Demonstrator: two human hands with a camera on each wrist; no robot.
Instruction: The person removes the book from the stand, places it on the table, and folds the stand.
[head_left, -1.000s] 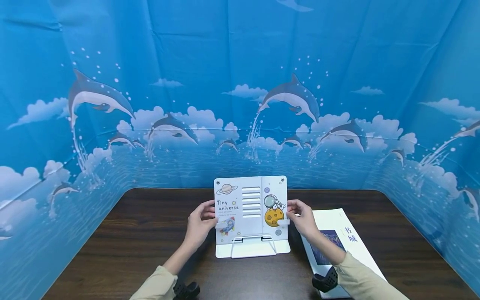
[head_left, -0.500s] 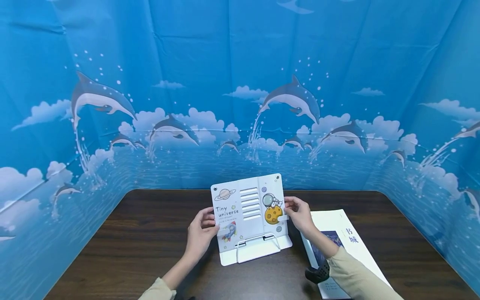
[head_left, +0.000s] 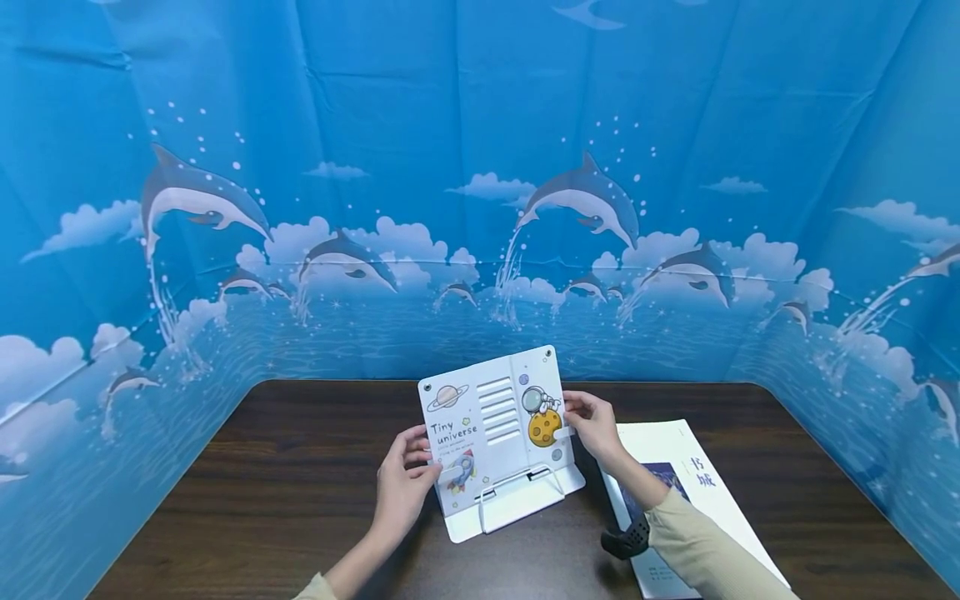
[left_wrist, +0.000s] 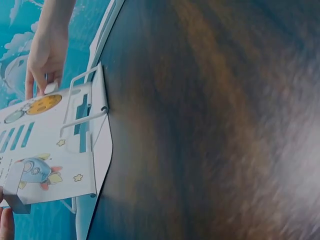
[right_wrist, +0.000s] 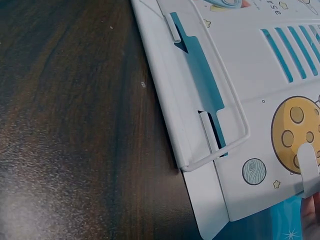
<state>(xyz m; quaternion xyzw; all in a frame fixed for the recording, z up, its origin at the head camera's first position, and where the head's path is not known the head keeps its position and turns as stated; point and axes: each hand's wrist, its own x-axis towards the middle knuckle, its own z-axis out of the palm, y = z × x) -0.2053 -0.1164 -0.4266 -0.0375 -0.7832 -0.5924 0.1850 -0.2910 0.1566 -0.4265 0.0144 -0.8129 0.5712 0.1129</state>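
A white book stand [head_left: 491, 433] with space cartoons and the words "Tiny universe" stands on the table, its back plate raised and its body turned at an angle. My left hand [head_left: 401, 483] grips its left edge, thumb in front by the side clip. On the opposite edge, my right hand [head_left: 596, 427] pinches the panel near the other clip. A wire page holder [right_wrist: 240, 115] lies along the front ledge in the right wrist view. Only fingertips of the left hand [left_wrist: 6, 225] show in the left wrist view, at the lower left.
To the right, a white book [head_left: 723, 508] with a dark picture on its cover lies flat, partly under the right forearm. The dark wooden table [head_left: 247, 492] is backed by a blue dolphin-print cloth [head_left: 450, 167].
Both hands have turned the book stand counterclockwise. Its left side has come nearer to me, and its top right corner has shifted left. The book has stayed in place.
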